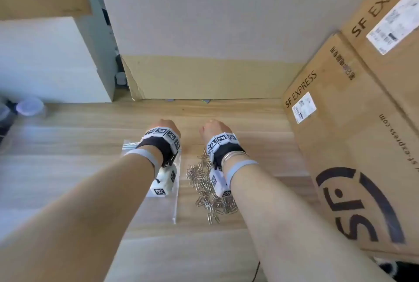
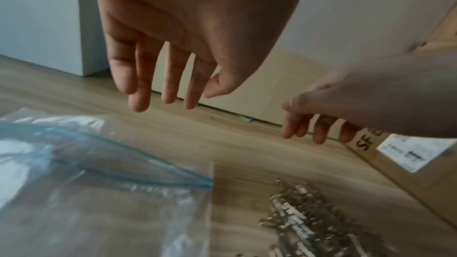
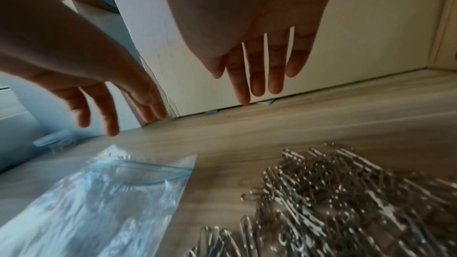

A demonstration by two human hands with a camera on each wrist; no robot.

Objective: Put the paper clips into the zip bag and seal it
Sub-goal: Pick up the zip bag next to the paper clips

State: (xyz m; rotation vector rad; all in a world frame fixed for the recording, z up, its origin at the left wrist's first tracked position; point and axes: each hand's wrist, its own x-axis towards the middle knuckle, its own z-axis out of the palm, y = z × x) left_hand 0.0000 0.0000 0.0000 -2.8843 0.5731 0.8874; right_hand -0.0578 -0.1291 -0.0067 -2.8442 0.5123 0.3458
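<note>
My left hand (image 2: pixel 178 32) and my right hand (image 3: pixel 257 32) hang side by side above a wood-grain tabletop (image 1: pixel 79 157), both with fingers straight, slightly spread and holding nothing. The wrist views show the fingertips of each pointing down toward the far part of the tabletop without touching it. Below my left forearm lies the clear zip bag (image 3: pixel 103 198), flat on the tabletop, its blue-tinted zip strip at the end nearest my fingers; the mouth looks partly parted there, though the blur makes that hard to settle. Just to the right of the bag, apart from it, a loose heap of silver paper clips (image 3: pixel 341 202) spreads across the wood beneath my right wrist; none of them can be seen inside the bag. Both wrists carry black bands with white blocks printed in black-and-white square markers, and thin silver bangles (image 1: pixel 233 156) circle my right wrist. A large brown cardboard box (image 1: pixel 353 145) printed "SF EXPRESS" stands at the right edge of the tabletop, with a second one like it behind. A pale wall panel closes off the back, and a white cabinet (image 1: pixel 52 59) stands at the left.
</note>
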